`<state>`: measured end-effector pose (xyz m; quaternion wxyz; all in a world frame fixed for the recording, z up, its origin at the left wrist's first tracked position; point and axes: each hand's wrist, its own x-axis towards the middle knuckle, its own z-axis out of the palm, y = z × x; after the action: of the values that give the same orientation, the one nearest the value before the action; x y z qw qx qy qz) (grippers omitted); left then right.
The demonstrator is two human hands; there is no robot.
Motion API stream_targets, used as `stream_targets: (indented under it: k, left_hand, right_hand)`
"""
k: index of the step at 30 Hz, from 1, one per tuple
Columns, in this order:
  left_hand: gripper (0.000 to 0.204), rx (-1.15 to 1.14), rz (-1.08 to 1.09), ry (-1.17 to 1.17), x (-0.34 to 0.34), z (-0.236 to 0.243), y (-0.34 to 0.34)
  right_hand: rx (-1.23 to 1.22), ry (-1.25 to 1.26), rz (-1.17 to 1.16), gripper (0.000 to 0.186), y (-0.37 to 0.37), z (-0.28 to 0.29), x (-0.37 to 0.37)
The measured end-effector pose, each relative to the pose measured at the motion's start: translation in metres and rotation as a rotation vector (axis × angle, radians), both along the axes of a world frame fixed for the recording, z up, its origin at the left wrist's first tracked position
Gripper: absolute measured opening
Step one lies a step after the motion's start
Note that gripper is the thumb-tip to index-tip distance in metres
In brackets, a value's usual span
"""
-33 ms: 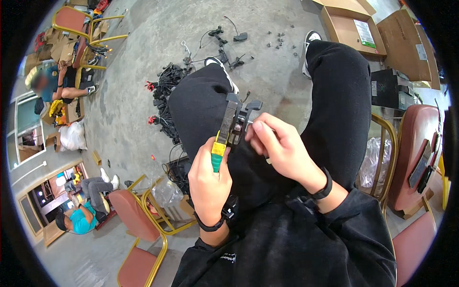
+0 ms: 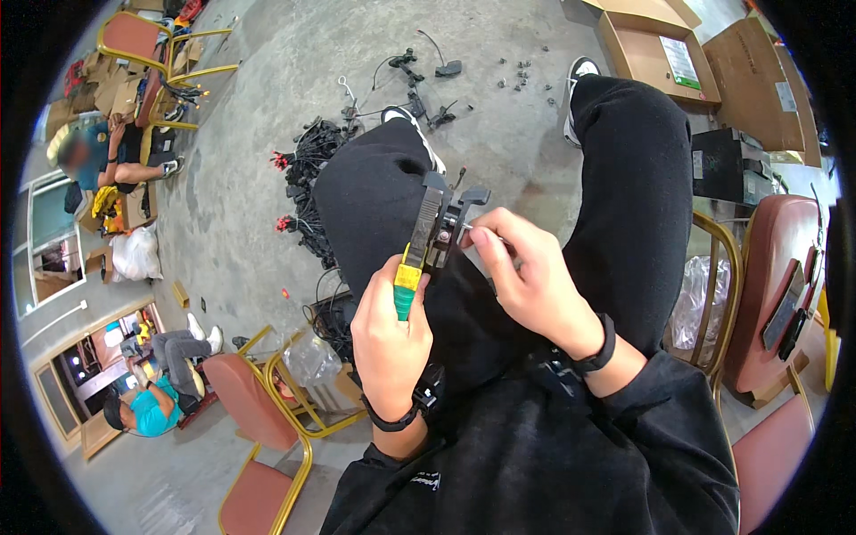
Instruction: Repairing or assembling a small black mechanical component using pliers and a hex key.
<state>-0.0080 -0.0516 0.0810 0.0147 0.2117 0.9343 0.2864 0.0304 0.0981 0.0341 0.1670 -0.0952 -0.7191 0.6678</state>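
Note:
My left hand [image 2: 390, 325] is closed round the green-and-yellow handle [image 2: 406, 290] of a black clamp-like device, held upright over my lap. Its black upper part [image 2: 430, 214] has a ribbed bar beside a bracket, with a small metal fitting [image 2: 443, 237] between them. At the bracket's right side, my right hand [image 2: 526, 267] pinches a thin metal rod [image 2: 466, 227] that points into the fitting. The rod's kind is too small to make out, and my fingers cover its outer end.
Bundled black cables [image 2: 312, 196] lie on the floor left of my leg. Ahead are loose cable parts [image 2: 410, 76] and several small black pieces [image 2: 526, 76]. An open cardboard box [image 2: 637, 58] and a black case [image 2: 731, 169] stand right. Chairs [image 2: 241, 397] flank me; two people are at left.
My right hand has shifted slightly, its curled fingers turning a little around the thin rod. My left hand and the clamp-like device stay in place.

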Motion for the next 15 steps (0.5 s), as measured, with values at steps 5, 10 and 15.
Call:
stream_targets:
  k: [5, 10, 15]
  left_hand:
    - [0.023, -0.039, 0.038, -0.047, -0.0001, 0.0014, -0.0014]
    - [0.024, -0.024, 0.031, -0.017, 0.0014, 0.0004, 0.0004]
    - [0.025, -0.029, 0.007, 0.023, 0.0023, -0.0016, 0.0021]
  right_hand:
    - [0.153, 0.088, -0.009, 0.013, -0.0005, 0.0011, 0.003]
    - [-0.599, -0.149, 0.14, 0.029, -0.0016, 0.0023, 0.0031]
    - [-1.175, -0.184, 0.337, 0.033, 0.0034, -0.0012, 0.0018]
